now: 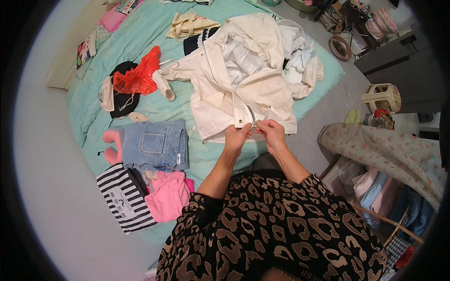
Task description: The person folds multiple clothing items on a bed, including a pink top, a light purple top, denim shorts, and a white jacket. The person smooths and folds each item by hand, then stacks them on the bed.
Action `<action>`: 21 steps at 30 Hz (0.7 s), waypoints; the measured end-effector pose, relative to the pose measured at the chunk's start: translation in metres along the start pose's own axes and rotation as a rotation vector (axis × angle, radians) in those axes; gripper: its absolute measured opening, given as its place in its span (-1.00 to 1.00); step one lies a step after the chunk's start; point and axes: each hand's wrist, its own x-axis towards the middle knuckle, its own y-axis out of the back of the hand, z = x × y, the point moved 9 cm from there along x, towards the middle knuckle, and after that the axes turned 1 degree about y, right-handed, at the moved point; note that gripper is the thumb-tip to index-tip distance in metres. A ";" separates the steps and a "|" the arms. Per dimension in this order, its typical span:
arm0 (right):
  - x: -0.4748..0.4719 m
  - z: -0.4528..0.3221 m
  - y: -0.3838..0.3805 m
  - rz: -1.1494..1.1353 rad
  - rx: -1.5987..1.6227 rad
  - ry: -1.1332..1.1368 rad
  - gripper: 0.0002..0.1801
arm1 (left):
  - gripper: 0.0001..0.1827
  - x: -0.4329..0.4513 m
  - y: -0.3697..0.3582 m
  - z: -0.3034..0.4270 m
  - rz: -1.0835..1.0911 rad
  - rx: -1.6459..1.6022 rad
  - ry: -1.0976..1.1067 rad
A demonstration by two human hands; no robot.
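Observation:
A cream hooded jacket (216, 109) lies spread on the bed with its front hem towards me. Its upper front gapes, baring a pale, shiny lining (242, 61). At the hem, my left hand (236, 137) pinches the front edge just below a brass-coloured snap (240, 121). My right hand (272, 133) grips the other front edge at the lower end of the metal zipper (250, 110), fingertips nearly touching those of the left. The fingers partly cover the zipper's slider and end. One jacket sleeve (179, 72) stretches left across the bedspread.
Folded denim (154, 144), pink cloth (168, 196) and a striped bag (123, 198) lie left on the green bedspread (207, 179). Beyond are a red plastic bag (140, 75) and a canvas tote (191, 26). A plastic stool (381, 98) and a cloth-covered rack (379, 147) stand right.

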 end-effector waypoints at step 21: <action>0.033 -0.090 -0.087 -0.312 -1.194 0.804 -0.89 | -0.76 -0.076 0.042 -0.025 -0.174 0.281 0.049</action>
